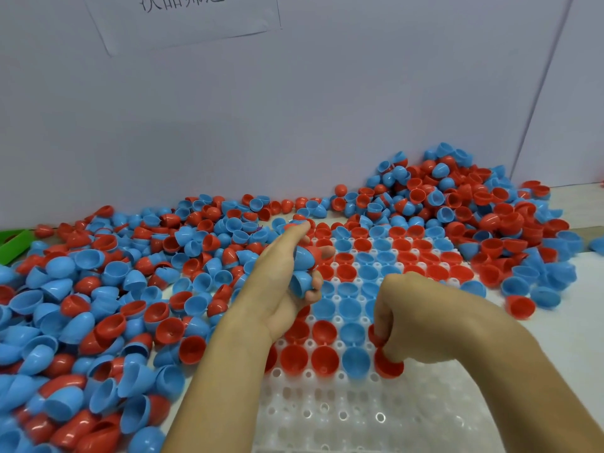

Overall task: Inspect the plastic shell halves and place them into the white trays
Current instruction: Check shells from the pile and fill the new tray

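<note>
Two bare hands work over a white tray (pixel 408 420) whose nearest rows of round holes lie unfilled. My right hand (pixel 421 325), closest to me, curls its fingers down onto a red shell half (pixel 389 366) at the right end of the nearest filled row, pinching it at its rim as it sits at the tray; how deep it is seated I cannot tell. Beside it in that row stand two red cups and a blue cup (pixel 356 361), open sides up. Just beyond, my left hand (pixel 284 282) is raised above the tray, fingers wrapped narrowly around a small clutch of shells: two blue shell halves (pixel 304 271) show between palm and fingertips, with a red one tucked behind them, while the forefinger points away toward the far rows. Farther back, the tray's filled rows (pixel 392 256) carry red and blue halves mixed. A loose heap of shells (pixel 98 289) spreads across the table to the left, and a taller pile (pixel 457 197) banks against the pale wall (pixel 294 109) at the right. High on that wall hangs a taped paper sheet (pixel 183 18) with handwriting.
</note>
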